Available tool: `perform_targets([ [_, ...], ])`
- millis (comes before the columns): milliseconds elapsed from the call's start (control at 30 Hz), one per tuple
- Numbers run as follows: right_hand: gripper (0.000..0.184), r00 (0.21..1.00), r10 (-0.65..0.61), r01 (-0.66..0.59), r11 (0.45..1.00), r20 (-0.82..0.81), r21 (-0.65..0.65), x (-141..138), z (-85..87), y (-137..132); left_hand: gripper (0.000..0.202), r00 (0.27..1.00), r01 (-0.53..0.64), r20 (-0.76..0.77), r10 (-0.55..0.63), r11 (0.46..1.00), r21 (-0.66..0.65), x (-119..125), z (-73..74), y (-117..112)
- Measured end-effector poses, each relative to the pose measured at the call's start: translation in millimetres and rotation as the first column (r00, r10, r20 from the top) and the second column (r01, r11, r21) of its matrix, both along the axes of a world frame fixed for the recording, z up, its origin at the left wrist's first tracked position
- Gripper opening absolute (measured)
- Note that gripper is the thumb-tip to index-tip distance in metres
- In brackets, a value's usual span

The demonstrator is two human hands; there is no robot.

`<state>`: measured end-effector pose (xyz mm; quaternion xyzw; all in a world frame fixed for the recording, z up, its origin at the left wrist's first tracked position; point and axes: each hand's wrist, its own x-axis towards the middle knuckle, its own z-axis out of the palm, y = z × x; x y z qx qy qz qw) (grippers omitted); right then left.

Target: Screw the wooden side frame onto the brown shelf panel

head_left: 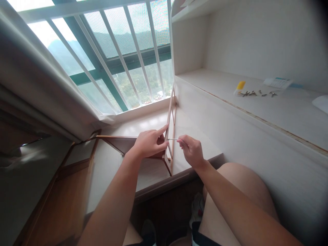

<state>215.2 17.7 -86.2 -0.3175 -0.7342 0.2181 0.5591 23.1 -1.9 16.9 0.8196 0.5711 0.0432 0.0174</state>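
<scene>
My left hand [150, 142] grips the edge of an upright white panel [170, 116] with brown trim, which stands on the window ledge; its index finger lies along the panel's face. My right hand [191, 149] is closed in a pinch on a thin metal tool [173, 139], perhaps a hex key or screwdriver. The tool's tip points left and meets the panel just beside my left fingers. A brown-edged shelf board [115, 140] joins the panel under my left hand.
A white cabinet side [230, 130] rises at right. Its shelf holds several loose screws [252, 93], a small yellow-capped bag [239, 87], a leaflet [278, 82]. Window bars [135, 51] and a curtain [38, 82] stand behind. My bare knee [238, 184] is below.
</scene>
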Motion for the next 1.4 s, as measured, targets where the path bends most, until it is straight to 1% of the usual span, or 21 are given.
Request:
perform_targets([
  [367, 0.018, 0.999, 0.032, -0.031, 0.999, -0.026, 0.044, -0.2, -2.9, -1.2, 0.066, 0.999, 0.017, 0.038, -0.018, 1.0, 0.008, -2.9, -2.7, 0.8],
  [633, 0.019, 0.999, 0.029, -0.029, 1.0, -0.023, 0.003, -2.9, -2.5, -1.5, 0.066, 1.0, 0.017, 0.021, -0.018, 1.0, 0.02, -3.1, -2.8, 0.5],
  [733, 0.024, 1.0, 0.019, -0.02, 0.998, -0.024, -0.057, -3.6, -1.7, -2.6, 0.066, 1.0, 0.014, 0.016, -0.015, 1.0, 0.02, -3.1, -2.4, 1.2],
  [833, 0.031, 0.999, 0.012, -0.017, 0.986, -0.033, -0.163, -3.9, 0.9, -4.3, 0.066, 1.0, 0.01, 0.009, -0.01, 1.0, 0.015, -2.6, -1.3, 1.5],
  [1000, 0.044, 0.997, 0.016, -0.041, 0.935, -0.074, -0.352, -4.9, 11.7, -6.3, 0.065, 1.0, 0.006, 0.01, -0.006, 1.0, 0.006, -1.1, 0.0, 0.7],
  [1100, 0.048, 0.998, 0.027, -0.048, 0.915, -0.058, -0.4, -4.3, 18.5, -6.5, 0.066, 1.0, 0.006, 0.019, -0.006, 1.0, 0.004, -0.8, -0.6, 0.6],
  [1233, 0.047, 1.0, 0.014, -0.02, 0.926, -0.018, -0.377, 0.3, 23.8, -6.2, 0.067, 0.999, 0.007, 0.037, -0.007, 1.0, 0.009, -1.7, -2.6, 1.0],
  [1333, 0.045, 1.0, 0.002, 0.004, 0.946, 0.018, -0.323, 5.8, 25.3, -5.4, 0.067, 0.999, 0.008, 0.038, -0.008, 1.0, 0.009, -2.2, -3.4, 1.3],
  [1400, 0.043, 0.999, 0.02, -0.006, 0.96, 0.047, -0.281, 8.8, 24.9, -4.9, 0.067, 0.999, 0.005, 0.035, -0.006, 1.0, 0.004, -2.1, -3.3, 1.4],
])
